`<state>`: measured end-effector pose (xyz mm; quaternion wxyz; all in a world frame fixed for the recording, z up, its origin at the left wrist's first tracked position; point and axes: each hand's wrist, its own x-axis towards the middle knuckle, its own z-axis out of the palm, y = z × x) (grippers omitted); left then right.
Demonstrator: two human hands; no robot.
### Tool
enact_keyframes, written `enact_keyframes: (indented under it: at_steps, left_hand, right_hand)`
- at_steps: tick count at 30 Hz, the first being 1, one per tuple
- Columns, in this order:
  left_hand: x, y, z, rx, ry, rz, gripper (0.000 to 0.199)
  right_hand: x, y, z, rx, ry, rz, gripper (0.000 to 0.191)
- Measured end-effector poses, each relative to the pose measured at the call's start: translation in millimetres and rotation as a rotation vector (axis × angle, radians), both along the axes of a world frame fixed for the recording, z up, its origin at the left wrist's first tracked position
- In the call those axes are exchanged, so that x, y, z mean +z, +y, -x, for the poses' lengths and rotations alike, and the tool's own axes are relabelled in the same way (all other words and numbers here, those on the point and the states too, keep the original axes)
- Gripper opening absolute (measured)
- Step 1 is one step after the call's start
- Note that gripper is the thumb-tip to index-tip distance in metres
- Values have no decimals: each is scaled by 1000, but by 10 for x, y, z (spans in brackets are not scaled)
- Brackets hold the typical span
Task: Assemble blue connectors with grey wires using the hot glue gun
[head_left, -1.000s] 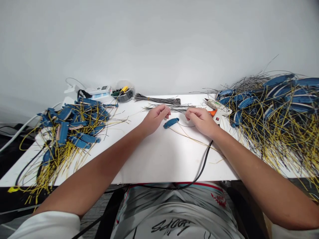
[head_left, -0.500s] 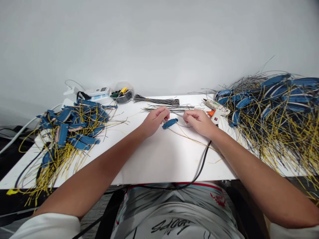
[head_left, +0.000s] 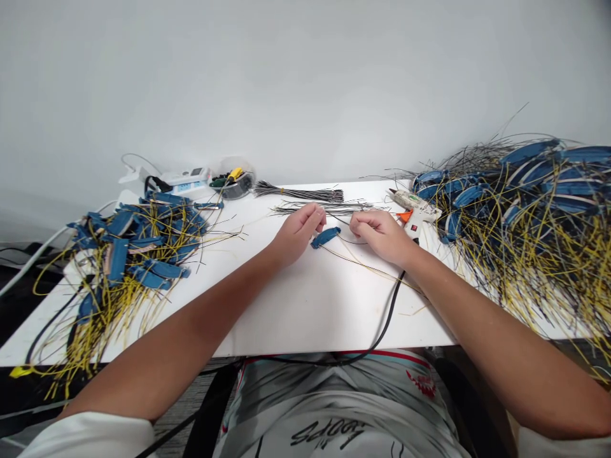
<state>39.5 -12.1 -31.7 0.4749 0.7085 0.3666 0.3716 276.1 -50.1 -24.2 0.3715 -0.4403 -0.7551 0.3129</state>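
Observation:
A small blue piece [head_left: 326,237] with thin yellowish and dark wires lies on the white table [head_left: 291,305], between my two hands. My left hand [head_left: 301,230] is closed just left of it; whatever its fingers pinch is too small to make out. To the right, my right hand [head_left: 377,231] is also closed, with a thin dark wire running by its fingertips; whether it grips that wire is unclear. Loose dark wires [head_left: 334,208] lie just behind both hands, and a tied bundle of dark wires [head_left: 300,192] rests farther back.
A glue gun [head_left: 414,210] lies beyond my right hand, its black cable [head_left: 392,312] crossing the table. Heaps of blue pieces with yellow wires stand at left [head_left: 118,257] and right [head_left: 470,196]. A round container [head_left: 238,186] and power strip [head_left: 188,184] are at the back left.

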Motion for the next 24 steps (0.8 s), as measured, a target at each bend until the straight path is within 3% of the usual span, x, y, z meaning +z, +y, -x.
enact_keyframes:
  at_steps: [11,24]
  left_hand:
    - [7,-11,8,-54,-8,-4,41]
    - [-49,35,10,-33,-21,-20,43]
  right_hand:
    - [-45,35,-26,-22,45,13,24]
    - [-45,36,-34,-8,51,38,24]
